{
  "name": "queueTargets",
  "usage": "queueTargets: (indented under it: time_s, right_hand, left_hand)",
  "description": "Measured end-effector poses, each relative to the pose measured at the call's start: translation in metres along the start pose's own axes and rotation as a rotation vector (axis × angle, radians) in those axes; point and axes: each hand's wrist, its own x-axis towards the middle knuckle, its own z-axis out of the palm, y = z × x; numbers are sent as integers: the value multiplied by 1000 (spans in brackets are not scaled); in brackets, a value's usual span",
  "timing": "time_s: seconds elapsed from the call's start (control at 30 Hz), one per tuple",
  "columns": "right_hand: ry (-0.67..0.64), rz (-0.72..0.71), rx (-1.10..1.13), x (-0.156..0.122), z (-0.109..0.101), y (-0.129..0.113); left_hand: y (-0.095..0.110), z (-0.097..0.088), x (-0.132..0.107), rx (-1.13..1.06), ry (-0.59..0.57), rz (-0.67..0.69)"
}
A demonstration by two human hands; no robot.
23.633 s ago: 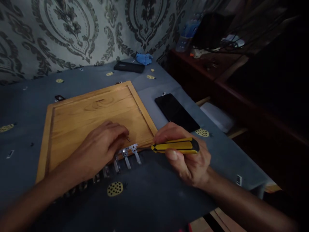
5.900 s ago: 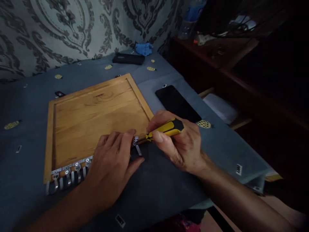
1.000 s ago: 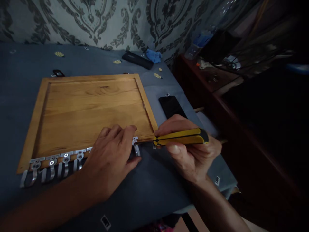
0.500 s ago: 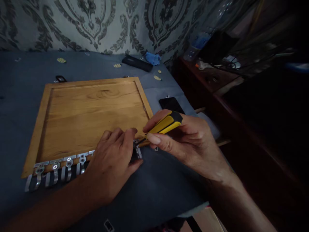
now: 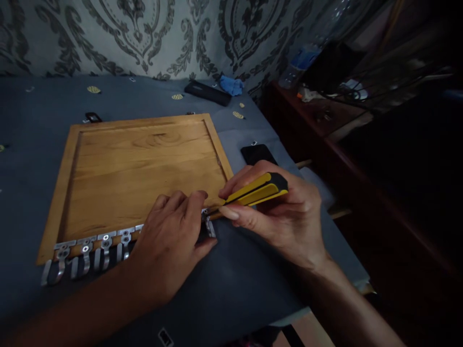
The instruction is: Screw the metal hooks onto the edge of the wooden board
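Along the near edge of a framed wooden board point(image 5: 144, 168) lying on a blue-gray tablecloth point(image 5: 249, 289), a person's right hand point(image 5: 289, 217) grips a yellow-and-black screwdriver point(image 5: 256, 189), its shaft angled toward the right end of a row of metal hooks point(image 5: 105, 242). The left hand point(image 5: 171, 236) drapes over the hooks and board, though whether it grasps them cannot be told; beyond lie a dark flat device point(image 5: 258, 154) and a crumpled blue cloth point(image 5: 231, 86).

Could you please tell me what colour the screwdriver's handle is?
The handle is yellow and black; it shows best in the head view, in the right hand.
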Motion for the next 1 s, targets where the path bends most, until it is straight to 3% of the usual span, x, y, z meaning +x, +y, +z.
queueTargets:
  time_s: [0.13,0.33,0.63,0.8,1.0]
  right_hand:
    - [1,52,45,-3,-1,0]
    - [-57,1,55,-5,-6,2]
    - [163,-243,-57,-16,0,18]
    - [244,-253,25,-16,0,16]
    - [184,-188,9,-16,-1,19]
  left_hand:
    - [-1,0,0,-13,-18,-9]
    - [-1,0,1,-14,-20,-19]
    - [0,0,2,-17,-4,-26]
    - [0,-1,1,-20,-35,-37]
    - [0,-2,1,-13,-48,-37]
